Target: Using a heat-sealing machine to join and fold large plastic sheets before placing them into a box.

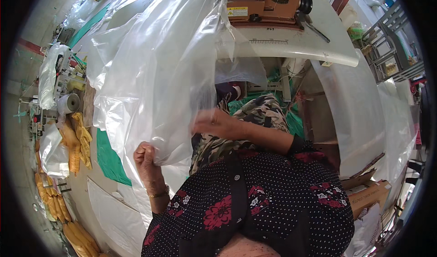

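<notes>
A large sheet of clear plastic film (159, 70) hangs in folds from the table's left part down to my lap. My left hand (146, 159) is closed in a pinch on the film's lower left edge. At the film's lower right edge is my right hand (211, 124), blurred by motion. Its fingers are partly smeared, so I cannot tell whether they grip the film. Beyond my hands stands a brown machine (284, 4) with a black knob, set on a white table (309, 47) with a printed scale near its front edge.
Another plastic sheet (350, 116) hangs at the right, above a cardboard box (371, 198). Grey metal racks (391, 43) stand at the far right. Yellow bundles (82, 138) and a white roll (69, 103) lie at the left. Green sheeting (109, 159) lies below the film.
</notes>
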Motion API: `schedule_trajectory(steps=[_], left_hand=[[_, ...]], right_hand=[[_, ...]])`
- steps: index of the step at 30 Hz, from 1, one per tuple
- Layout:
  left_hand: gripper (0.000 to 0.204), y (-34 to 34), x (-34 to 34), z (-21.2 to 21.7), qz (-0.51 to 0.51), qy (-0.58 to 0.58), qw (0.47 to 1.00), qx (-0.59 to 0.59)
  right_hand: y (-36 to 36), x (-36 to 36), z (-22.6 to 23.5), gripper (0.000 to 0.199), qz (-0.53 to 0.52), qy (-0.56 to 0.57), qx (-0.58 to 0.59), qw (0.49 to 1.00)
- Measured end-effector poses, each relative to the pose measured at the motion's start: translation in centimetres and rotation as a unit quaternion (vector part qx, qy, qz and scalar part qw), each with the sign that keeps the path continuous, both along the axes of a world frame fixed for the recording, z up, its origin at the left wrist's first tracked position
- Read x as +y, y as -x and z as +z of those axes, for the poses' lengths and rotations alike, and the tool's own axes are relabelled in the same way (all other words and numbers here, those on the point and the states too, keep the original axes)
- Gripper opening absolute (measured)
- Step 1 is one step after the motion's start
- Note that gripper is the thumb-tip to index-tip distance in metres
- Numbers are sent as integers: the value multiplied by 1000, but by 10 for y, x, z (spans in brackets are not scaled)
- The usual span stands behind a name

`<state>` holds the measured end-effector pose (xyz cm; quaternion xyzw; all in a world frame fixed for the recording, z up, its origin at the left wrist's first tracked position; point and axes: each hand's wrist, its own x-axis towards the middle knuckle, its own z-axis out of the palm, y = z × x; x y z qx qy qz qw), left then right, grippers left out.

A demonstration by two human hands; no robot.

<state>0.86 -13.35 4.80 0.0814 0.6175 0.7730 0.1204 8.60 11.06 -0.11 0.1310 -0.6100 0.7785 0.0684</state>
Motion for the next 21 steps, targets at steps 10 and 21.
schedule_trajectory(steps=[10, 21], left_hand=[[11, 34, 25, -1, -214, 526, 786, 244], [21, -16, 126, -3, -242, 334, 848, 334]], right_hand=[[-39, -9, 10, 36, 79, -134, -24, 988], [-40, -17, -23, 24, -173, -419, 100, 886]])
